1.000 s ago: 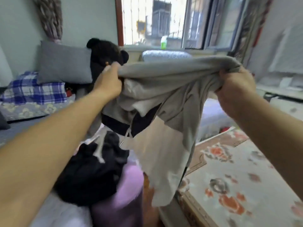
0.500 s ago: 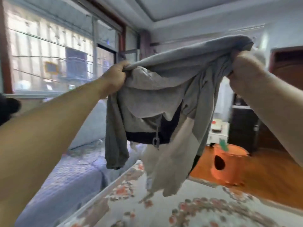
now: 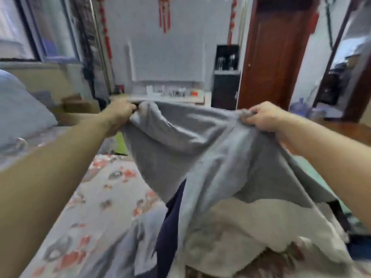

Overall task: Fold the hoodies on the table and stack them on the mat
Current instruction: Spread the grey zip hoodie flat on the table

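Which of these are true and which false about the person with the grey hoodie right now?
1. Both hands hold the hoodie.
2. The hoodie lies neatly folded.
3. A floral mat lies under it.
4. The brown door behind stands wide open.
1. True: the left hand and the right hand each grip a bunch of the grey hoodie.
2. False: it hangs spread out and unfolded between the hands, its lower part draped loosely below.
3. True: the floral mat shows below and left of the cloth.
4. False: the brown door looks shut in its frame.
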Motion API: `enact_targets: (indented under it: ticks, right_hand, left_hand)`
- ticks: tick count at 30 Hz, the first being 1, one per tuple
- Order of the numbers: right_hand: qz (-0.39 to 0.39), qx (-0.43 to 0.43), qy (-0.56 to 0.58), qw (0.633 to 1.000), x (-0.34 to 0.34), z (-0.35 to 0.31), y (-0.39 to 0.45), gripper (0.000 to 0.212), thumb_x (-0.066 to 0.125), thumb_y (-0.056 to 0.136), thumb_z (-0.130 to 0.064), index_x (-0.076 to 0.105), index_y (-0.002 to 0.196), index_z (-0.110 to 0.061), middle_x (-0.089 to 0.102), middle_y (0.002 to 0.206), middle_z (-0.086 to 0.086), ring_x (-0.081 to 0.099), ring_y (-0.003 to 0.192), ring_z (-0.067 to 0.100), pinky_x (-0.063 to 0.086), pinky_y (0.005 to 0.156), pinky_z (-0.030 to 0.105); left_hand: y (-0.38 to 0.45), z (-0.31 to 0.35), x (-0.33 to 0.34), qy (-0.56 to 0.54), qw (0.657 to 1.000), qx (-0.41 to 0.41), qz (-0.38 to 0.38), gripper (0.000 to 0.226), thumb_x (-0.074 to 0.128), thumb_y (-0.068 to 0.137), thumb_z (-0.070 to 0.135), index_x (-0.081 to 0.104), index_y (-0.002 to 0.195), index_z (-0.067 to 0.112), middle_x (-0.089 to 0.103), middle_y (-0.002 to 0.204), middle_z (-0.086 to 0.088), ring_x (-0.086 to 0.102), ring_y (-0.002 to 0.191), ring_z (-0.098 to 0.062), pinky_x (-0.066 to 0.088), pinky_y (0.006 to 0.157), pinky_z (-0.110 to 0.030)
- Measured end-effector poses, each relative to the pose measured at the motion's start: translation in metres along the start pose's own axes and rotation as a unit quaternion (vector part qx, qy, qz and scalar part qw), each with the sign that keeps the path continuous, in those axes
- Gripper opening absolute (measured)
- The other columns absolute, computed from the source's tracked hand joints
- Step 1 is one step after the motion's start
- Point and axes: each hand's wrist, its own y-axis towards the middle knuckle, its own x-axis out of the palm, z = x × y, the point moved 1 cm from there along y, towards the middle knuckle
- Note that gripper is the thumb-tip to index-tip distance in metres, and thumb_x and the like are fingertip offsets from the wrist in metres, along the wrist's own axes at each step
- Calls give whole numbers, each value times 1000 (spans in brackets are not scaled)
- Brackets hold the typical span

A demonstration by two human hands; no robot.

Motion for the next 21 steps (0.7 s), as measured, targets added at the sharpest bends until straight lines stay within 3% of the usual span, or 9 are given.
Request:
enact_targets:
  ticks: [2, 5, 8, 11, 14, 15, 18, 20, 21]
  right_hand:
    - [-59, 34, -68, 995, 38, 48, -9, 16, 73, 88, -20, 72, 73, -13, 65, 71, 0, 58, 72, 18, 43, 57, 27]
    - [-43, 62, -52, 996, 68, 94, -14, 35, 69, 92, -17, 59, 58, -18, 54, 59, -7, 52, 69, 19, 37, 55, 29]
    - [112, 50, 57, 991, 59, 99, -12, 29, 58, 96, -9, 59, 67, -15, 56, 69, -2, 50, 72, 18, 35, 58, 31]
    - [178, 76, 43, 980, 60, 119, -17, 13, 55, 94, -15, 68, 94, -11, 69, 95, 10, 59, 89, 23, 39, 72, 31]
    - [53, 152, -127, 979, 93, 145, -54, 32, 59, 89, -19, 62, 119, -13, 63, 121, 22, 58, 111, 39, 45, 86, 41]
    - [42, 150, -116, 981, 104, 148, -72, 40, 59, 89, -19, 57, 129, -15, 59, 126, 21, 56, 113, 39, 45, 90, 42]
    - [48, 195, 152, 968, 130, 132, -138, 20, 58, 97, -35, 58, 117, -30, 61, 116, 2, 62, 99, 26, 56, 82, 45]
    - [-67, 317, 345, 881, 146, 119, -179, 27, 57, 96, -52, 66, 107, -29, 68, 112, -3, 65, 96, 20, 59, 83, 45]
    - [-126, 349, 372, 851, 155, 118, -197, 34, 60, 92, -56, 68, 110, -28, 72, 111, -4, 68, 98, 19, 60, 82, 44]
  left_hand:
    - [-12, -19, 41, 83, 996, 33, -24, 32, 43, 98, -4, 67, 113, 11, 58, 90, -3, 51, 81, -20, 35, 59, -23]
    - [-8, -30, 77, 131, 989, 53, -38, 14, 46, 96, 8, 53, 85, 10, 49, 80, -3, 50, 85, -26, 32, 64, -34]
    - [5, -22, 84, -68, 997, 16, 31, 22, 43, 96, 6, 55, 85, 21, 56, 81, -2, 55, 83, -23, 43, 60, -29]
    - [-27, -2, 97, -256, 964, 4, 65, 23, 46, 102, 10, 67, 98, 19, 71, 96, 3, 64, 96, -15, 55, 85, -30]
    - [-90, -14, 148, -201, 971, -72, -110, 23, 47, 105, 22, 68, 105, 11, 72, 99, -1, 67, 95, -20, 56, 91, -40]
    - [-116, -24, 173, -169, 967, -108, -158, 28, 48, 105, 28, 67, 112, 9, 71, 105, -5, 67, 98, -24, 55, 94, -44]
    - [-175, -39, 237, -172, 933, -195, -248, 35, 50, 100, 49, 62, 118, 22, 69, 112, -10, 67, 96, -23, 56, 88, -40]
    - [-203, -37, 265, -169, 899, -173, -366, 27, 54, 93, 48, 59, 111, 29, 66, 111, -3, 64, 98, -19, 56, 81, -36]
    - [-216, -35, 273, -145, 876, -115, -446, 25, 55, 92, 41, 60, 112, 27, 66, 116, -1, 63, 106, -20, 55, 89, -39]
